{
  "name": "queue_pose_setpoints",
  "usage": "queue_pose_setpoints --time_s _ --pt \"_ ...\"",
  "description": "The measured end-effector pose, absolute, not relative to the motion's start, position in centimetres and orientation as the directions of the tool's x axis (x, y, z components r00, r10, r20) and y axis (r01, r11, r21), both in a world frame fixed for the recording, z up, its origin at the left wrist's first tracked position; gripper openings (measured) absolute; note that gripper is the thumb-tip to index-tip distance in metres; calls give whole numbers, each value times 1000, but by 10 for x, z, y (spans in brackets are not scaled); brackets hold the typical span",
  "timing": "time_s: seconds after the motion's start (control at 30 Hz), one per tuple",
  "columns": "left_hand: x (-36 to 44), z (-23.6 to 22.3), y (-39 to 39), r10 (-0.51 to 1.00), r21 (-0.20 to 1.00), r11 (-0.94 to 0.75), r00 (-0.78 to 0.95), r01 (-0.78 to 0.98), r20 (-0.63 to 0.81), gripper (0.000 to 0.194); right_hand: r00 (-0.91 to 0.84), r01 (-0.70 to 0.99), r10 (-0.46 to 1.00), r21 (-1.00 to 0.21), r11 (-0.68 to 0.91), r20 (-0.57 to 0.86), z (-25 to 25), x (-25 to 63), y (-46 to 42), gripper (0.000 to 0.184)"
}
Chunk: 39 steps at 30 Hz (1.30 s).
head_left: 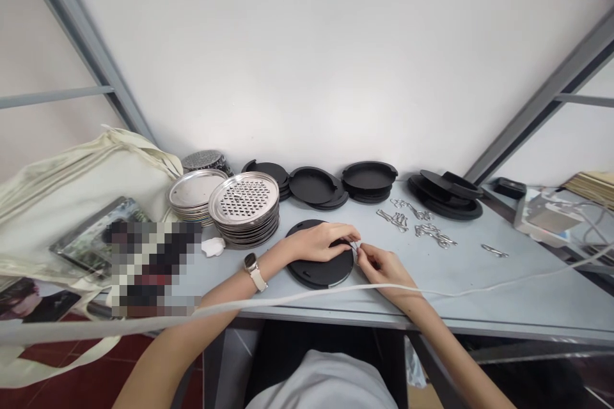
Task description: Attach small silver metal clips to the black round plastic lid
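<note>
A round black plastic disc [330,271] with small slots lies at the front of the table. My left hand [319,241] rests across its top, wearing a watch at the wrist, with thumb and fingers closed around one end of a thin metal wire clip [354,245]. At the disc's right edge, my right hand [384,268] pinches the same clip between thumb and forefinger. The fingers hide much of the clip, so its full shape does not show. Several loose wire clips [434,234] lie on the table beyond my right hand.
Stacked perforated metal plates [244,199] and plain metal plates [196,190] stand to the left. Black round trays [369,177] line the wall. A white cable [307,297] crosses in front of my forearms. A cloth bag [129,163] sits left, a white device [547,217] right.
</note>
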State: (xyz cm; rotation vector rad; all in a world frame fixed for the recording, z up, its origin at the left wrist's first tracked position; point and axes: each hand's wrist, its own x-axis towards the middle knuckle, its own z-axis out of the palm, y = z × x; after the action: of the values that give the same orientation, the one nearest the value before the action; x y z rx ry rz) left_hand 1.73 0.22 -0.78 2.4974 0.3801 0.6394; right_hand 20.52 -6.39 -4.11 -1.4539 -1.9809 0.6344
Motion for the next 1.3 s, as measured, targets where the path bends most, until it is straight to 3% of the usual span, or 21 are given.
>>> queue_pose_setpoints --time_s 0.2,0.87,1.3 --pt "16 -7 0 394 504 -851 810 144 434 30 -234 692 959 -664 281 162 -40 203 -63 34" --pt "17 -7 0 377 419 -885 842 204 387 25 -257 692 955 -662 289 149 -39 203 -62 35" --pt "18 -7 0 338 477 -869 860 130 383 22 -265 711 953 -639 295 146 -38 202 -65 32"
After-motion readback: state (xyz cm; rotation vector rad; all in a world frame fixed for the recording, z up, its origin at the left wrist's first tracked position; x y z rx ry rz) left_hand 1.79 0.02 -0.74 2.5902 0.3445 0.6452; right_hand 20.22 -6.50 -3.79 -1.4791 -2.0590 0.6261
